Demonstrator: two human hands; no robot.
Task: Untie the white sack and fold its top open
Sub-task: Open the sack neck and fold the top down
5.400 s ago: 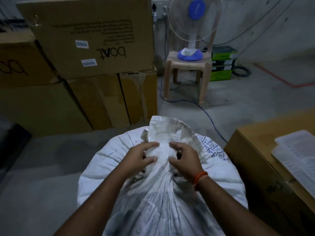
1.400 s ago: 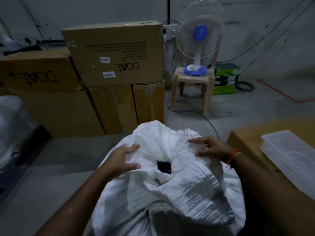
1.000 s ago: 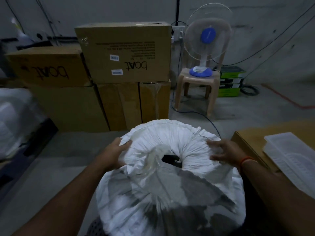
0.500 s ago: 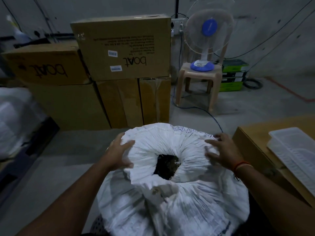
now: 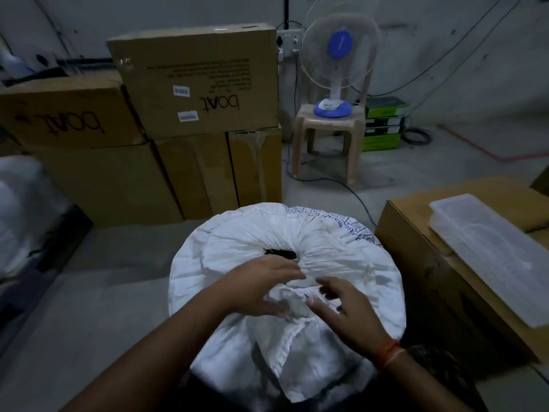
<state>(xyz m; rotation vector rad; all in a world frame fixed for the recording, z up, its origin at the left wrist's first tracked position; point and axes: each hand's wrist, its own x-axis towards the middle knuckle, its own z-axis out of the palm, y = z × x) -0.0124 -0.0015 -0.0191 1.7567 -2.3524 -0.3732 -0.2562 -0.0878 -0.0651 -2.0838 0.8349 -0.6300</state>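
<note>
The white sack (image 5: pixel 341 257) stands on the floor right in front of me. Its top is rolled outward into a thick wrinkled ring. A narrow dark opening (image 5: pixel 280 253) shows at the ring's middle. Both hands are at the near side of the ring, close together and blurred. My left hand (image 5: pixel 258 288) lies over a bunched fold of sack fabric (image 5: pixel 292 301), thumb under it and fingers over it. My right hand (image 5: pixel 341 313) touches the same fold from the right with its fingers spread. An orange thread band is on that wrist.
Stacked cardboard boxes (image 5: pixel 196 81) stand behind the sack at the left. A fan (image 5: pixel 338 58) sits on a plastic stool (image 5: pixel 326 138) at the back. Close on the right, a cardboard box (image 5: pixel 421 263) carries a clear plastic tray (image 5: pixel 490 254). A blue cable (image 5: pixel 356 197) runs across the floor.
Both hands have left the ring's outer left and right sides and come together at its near edge. The dark opening looks narrower than half a second ago.
</note>
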